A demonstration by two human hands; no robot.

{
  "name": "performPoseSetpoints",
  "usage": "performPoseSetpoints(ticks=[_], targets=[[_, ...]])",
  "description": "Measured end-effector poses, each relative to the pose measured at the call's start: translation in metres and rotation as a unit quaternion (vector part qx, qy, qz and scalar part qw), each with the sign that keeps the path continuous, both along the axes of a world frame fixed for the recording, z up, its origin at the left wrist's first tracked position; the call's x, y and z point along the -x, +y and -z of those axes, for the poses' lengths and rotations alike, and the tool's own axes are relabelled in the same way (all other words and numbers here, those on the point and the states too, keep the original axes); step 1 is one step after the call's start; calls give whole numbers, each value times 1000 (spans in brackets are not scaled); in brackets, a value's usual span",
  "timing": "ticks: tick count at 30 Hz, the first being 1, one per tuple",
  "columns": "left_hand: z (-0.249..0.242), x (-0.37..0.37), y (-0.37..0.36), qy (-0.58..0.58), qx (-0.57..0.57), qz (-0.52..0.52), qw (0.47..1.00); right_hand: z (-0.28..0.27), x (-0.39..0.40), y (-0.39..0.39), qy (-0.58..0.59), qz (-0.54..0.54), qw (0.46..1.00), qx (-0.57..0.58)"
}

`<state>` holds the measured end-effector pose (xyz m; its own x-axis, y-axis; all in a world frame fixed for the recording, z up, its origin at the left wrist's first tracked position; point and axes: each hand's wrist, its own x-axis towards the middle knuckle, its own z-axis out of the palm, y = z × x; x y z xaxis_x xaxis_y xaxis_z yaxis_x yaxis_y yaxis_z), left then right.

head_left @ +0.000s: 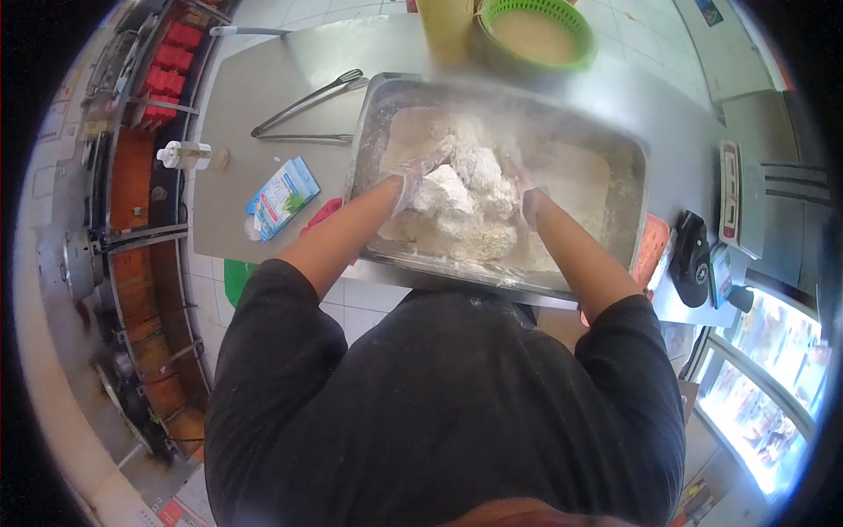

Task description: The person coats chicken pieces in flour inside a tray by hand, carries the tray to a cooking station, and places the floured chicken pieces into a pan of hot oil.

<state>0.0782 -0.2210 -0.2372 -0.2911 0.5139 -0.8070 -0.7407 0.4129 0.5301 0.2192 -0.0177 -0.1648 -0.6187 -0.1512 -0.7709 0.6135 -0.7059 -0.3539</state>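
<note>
Black sleeves [439, 395] | steel counter [263, 88] | tiled floor | fingers [421, 169] clamped on floured pieces [465, 189]

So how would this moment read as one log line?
left hand: on floured pieces | right hand: same | metal pan | tongs beside

So the floured pieces [461, 198] are chunky, lumpy, totally caked in white, heaped together in the near-left part of the big steel pan [625, 154], which sits at the counter's near edge with loose flour [575, 180] spread across its right side.
</note>
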Motion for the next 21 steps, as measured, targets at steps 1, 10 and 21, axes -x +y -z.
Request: performPoseSetpoints(ticks=[1, 10, 21], targets=[[2, -2, 2, -2, 1, 3, 1000, -2, -1, 2, 10, -17, 1000, -3], [-97, -14, -2, 37, -41, 8, 998, -12, -27, 21, 263, -402, 641, -599], [-24, -25, -46, 451, 28, 461, 763, 42, -60, 25, 8, -187, 932, -310]])
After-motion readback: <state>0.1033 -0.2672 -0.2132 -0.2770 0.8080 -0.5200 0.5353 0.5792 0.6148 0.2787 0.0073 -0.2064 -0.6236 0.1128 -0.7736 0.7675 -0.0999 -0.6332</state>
